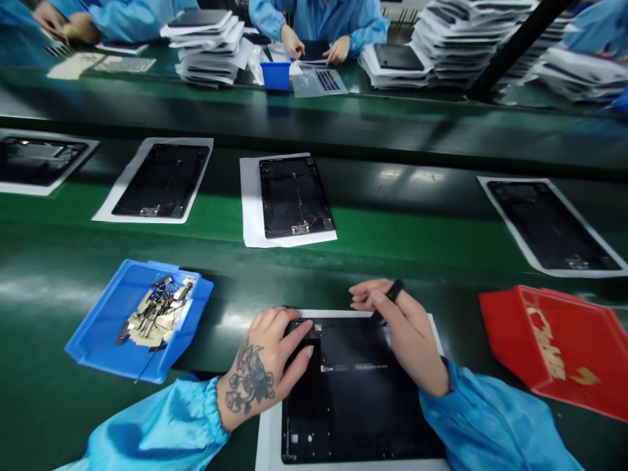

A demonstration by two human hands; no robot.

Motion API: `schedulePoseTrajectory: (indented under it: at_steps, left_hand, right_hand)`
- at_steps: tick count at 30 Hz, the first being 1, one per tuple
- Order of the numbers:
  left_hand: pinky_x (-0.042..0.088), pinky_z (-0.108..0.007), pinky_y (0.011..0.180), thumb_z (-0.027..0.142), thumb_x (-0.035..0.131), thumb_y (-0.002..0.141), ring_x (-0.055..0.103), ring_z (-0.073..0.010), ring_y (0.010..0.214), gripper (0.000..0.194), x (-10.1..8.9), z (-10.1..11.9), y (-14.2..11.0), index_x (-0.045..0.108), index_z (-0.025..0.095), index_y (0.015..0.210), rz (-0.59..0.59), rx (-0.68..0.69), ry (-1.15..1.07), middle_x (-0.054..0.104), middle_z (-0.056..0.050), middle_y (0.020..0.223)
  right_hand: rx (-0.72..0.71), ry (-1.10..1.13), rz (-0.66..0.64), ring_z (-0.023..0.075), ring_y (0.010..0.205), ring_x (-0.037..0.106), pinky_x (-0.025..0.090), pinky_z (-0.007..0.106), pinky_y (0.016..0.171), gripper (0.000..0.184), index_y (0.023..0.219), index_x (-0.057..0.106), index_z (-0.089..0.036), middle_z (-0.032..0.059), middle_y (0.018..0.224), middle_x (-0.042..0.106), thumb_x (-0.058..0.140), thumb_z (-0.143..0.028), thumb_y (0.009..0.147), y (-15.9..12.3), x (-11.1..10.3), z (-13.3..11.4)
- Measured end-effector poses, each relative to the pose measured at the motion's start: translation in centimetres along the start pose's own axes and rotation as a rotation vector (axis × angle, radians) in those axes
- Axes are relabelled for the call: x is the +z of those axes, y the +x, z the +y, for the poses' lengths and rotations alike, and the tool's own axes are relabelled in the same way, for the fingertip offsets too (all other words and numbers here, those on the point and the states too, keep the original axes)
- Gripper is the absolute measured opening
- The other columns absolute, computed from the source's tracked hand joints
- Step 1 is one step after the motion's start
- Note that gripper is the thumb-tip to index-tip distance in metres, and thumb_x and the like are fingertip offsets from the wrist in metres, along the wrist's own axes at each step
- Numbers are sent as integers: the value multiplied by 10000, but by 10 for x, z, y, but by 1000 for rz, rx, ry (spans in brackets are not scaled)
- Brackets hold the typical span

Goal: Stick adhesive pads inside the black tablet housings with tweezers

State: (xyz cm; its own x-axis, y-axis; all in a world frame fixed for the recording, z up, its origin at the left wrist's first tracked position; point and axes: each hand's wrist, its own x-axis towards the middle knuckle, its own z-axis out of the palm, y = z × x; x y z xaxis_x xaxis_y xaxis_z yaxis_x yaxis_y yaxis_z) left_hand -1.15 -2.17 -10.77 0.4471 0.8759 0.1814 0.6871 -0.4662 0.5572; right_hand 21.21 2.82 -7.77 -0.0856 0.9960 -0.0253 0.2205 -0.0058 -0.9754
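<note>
L hand (267,356) cupped on laptop panel (353,405), grip unclear; R hand (405,330) pinching black spudger (390,297), tip on panel

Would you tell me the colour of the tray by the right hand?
The tray is red; head view.

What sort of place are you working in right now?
Probably a laptop assembly line: a green conveyor belt carries black casing panels on white sheets, and co-workers in blue smocks sit by a laptop keyboard.
</note>
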Motion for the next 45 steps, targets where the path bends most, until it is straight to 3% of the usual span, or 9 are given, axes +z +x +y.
schedulePoseTrajectory:
  at_steps: [6, 10, 20, 24, 27, 34, 39, 42, 45]
  left_hand:
    - [411, -465, 853, 434, 494, 911, 465, -280, 1056, 383, 1, 0, 2, 576, 250, 1237, -64, 19, 73, 509, -123, 1127]
    - [418, -457, 851, 469, 485, 908, 477, -272, 1052, 384, -1, -1, 4, 606, 263, 1209, -58, 6, 60, 511, -120, 1131]
    - [457, -388, 859, 295, 464, 930, 533, -215, 983, 299, -45, 9, -10, 601, 188, 1174, 10, 1, 27, 578, -89, 1128]
    - [470, -395, 867, 251, 472, 919, 532, -223, 1006, 295, -38, -1, -19, 586, 188, 1184, 26, -54, 2, 566, -97, 1149]
    - [466, -408, 905, 208, 484, 906, 519, -229, 1048, 300, -25, -12, -22, 578, 183, 1190, 54, -88, -38, 543, -103, 1182]
    - [477, -383, 905, 173, 448, 925, 525, -199, 1039, 289, -30, -20, -16, 579, 207, 1181, 155, -57, -124, 551, -90, 1157]
    - [454, -421, 966, 96, 434, 895, 452, -232, 1175, 426, -17, -24, -19, 482, 193, 1307, 206, 15, -112, 466, -130, 1281]
    - [454, -433, 967, 73, 445, 871, 447, -241, 1184, 460, -9, -24, -19, 466, 180, 1317, 150, 104, -86, 465, -138, 1287]
    - [461, -435, 956, 74, 444, 864, 454, -244, 1176, 460, -7, -23, -17, 463, 173, 1313, 134, 112, -90, 474, -142, 1279]
  right_hand:
    - [-84, -688, -240, 203, 947, 622, 507, 341, 841, 256, 1063, 610, -241, 42, 1115, 591, 430, -372, 935, -3, -24, 2]
    - [-23, -1012, -385, 236, 885, 642, 526, 380, 734, 388, 1236, 511, -237, 61, 1175, 560, 447, -411, 894, -5, -43, 22]
    - [-131, -968, -550, 183, 730, 615, 490, 305, 656, 238, 889, 534, -252, 31, 954, 589, 426, -462, 917, 10, -61, 34]
    - [-146, -1003, -472, 182, 650, 604, 477, 300, 595, 222, 859, 529, -240, 32, 850, 617, 404, -412, 924, 7, -58, 33]
    - [-171, -1017, -446, 183, 671, 620, 487, 300, 612, 211, 926, 556, -243, 40, 901, 633, 389, -372, 927, 5, -53, 29]
    - [-195, -998, -661, 169, 750, 612, 479, 279, 687, 266, 826, 567, -230, 18, 841, 605, 375, -358, 959, 34, -56, 8]
    - [-369, -1137, -485, 198, 807, 610, 465, 317, 733, 298, 893, 589, -206, 66, 900, 630, 377, -408, 951, 110, -91, -14]
    - [-392, -1269, -232, 234, 935, 612, 442, 344, 806, 350, 923, 640, -182, 120, 991, 647, 378, -411, 954, 166, -115, -32]
    - [-336, -1305, 17, 319, 1104, 545, 418, 422, 835, 411, 1083, 635, -139, 206, 1236, 546, 368, -423, 954, 209, -118, -51]
